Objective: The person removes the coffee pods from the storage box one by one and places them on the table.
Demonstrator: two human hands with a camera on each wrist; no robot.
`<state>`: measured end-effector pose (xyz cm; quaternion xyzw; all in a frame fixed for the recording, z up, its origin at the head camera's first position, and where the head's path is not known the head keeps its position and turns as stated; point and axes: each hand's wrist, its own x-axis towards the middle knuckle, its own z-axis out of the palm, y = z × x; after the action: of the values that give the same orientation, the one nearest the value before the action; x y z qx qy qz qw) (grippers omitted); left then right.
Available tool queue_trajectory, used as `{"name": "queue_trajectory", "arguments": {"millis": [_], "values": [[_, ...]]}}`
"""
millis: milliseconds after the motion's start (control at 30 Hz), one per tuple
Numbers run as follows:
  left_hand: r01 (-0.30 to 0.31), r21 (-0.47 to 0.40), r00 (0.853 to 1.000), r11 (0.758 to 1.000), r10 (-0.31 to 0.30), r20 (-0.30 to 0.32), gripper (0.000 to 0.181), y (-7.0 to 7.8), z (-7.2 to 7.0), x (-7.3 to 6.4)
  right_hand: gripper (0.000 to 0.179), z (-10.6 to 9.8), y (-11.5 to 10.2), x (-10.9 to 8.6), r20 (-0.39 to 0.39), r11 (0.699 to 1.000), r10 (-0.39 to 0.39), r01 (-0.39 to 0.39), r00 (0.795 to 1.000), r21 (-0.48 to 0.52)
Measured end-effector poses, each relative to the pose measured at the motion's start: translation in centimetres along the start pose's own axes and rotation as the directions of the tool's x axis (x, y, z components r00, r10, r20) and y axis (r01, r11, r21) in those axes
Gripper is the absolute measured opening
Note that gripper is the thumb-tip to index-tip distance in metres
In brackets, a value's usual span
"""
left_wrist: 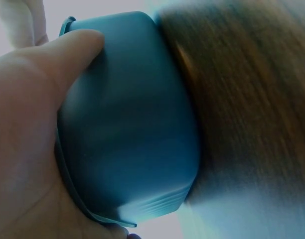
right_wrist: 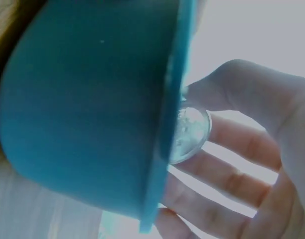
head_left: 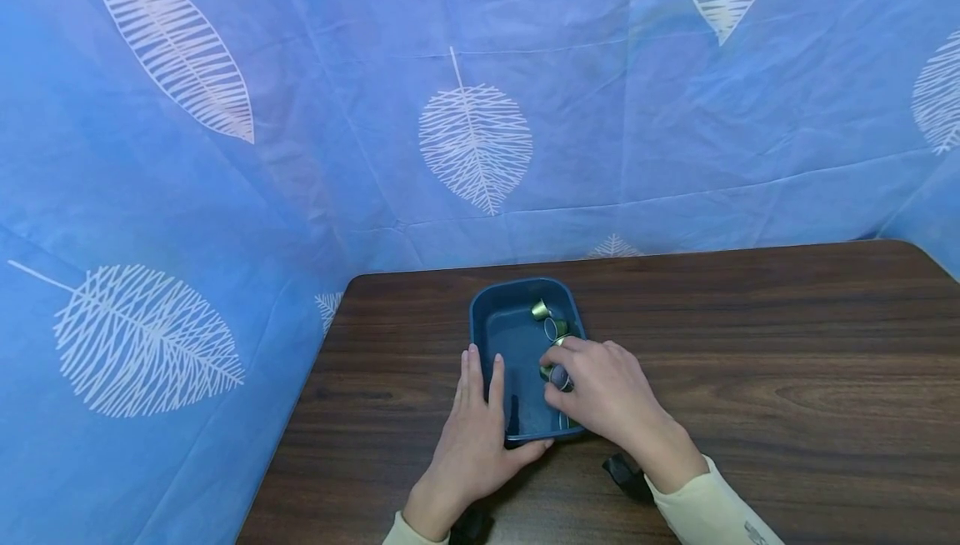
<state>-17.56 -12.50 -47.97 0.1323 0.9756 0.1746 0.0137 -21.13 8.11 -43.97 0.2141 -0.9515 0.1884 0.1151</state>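
Observation:
A dark blue rectangular plastic bin (head_left: 517,332) stands on the table with several green coffee capsules along its right side. Among them, one capsule (head_left: 541,310) lies near the far end and another capsule (head_left: 556,328) just below it. My right hand (head_left: 611,387) reaches over the right rim and pinches a capsule (head_left: 560,377); its round foil face shows between thumb and fingers in the right wrist view. Along the bin's left wall, my left hand (head_left: 476,437) rests with straight fingers, its thumb (left_wrist: 77,47) against the near end wall. Part of the capsule row is hidden by my right hand.
The dark wood-grain table (head_left: 750,345) extends well to the right of the bin. A blue cloth (head_left: 337,112) with white leaf prints hangs behind and to the left. Black straps, including one strap (head_left: 626,476), sit under both wrists.

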Motion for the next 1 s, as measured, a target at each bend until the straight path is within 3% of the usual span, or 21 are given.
{"name": "queue_trajectory", "arguments": {"millis": [433, 767, 1000], "values": [[-0.009, 0.001, 1.0, 1.0, 0.009, -0.011, 0.115, 0.1, 0.1, -0.1, 0.034, -0.9, -0.2, -0.3, 0.063, 0.996, 0.04, -0.045, 0.997, 0.083], [-0.001, 0.001, 1.0, 1.0, 0.001, 0.0, 0.116, 0.2, -0.1, -0.1, 0.025, -1.6, 0.3, -0.4, 0.088, 0.988, 0.042, -0.055, 0.995, 0.144], [-0.004, -0.001, 1.0, 1.0, 0.004, 0.001, 0.115, 0.1, -0.1, -0.1, 0.024, -2.5, 1.0, -0.7, 0.052, 0.989, 0.062, -0.068, 0.997, 0.133]]}}
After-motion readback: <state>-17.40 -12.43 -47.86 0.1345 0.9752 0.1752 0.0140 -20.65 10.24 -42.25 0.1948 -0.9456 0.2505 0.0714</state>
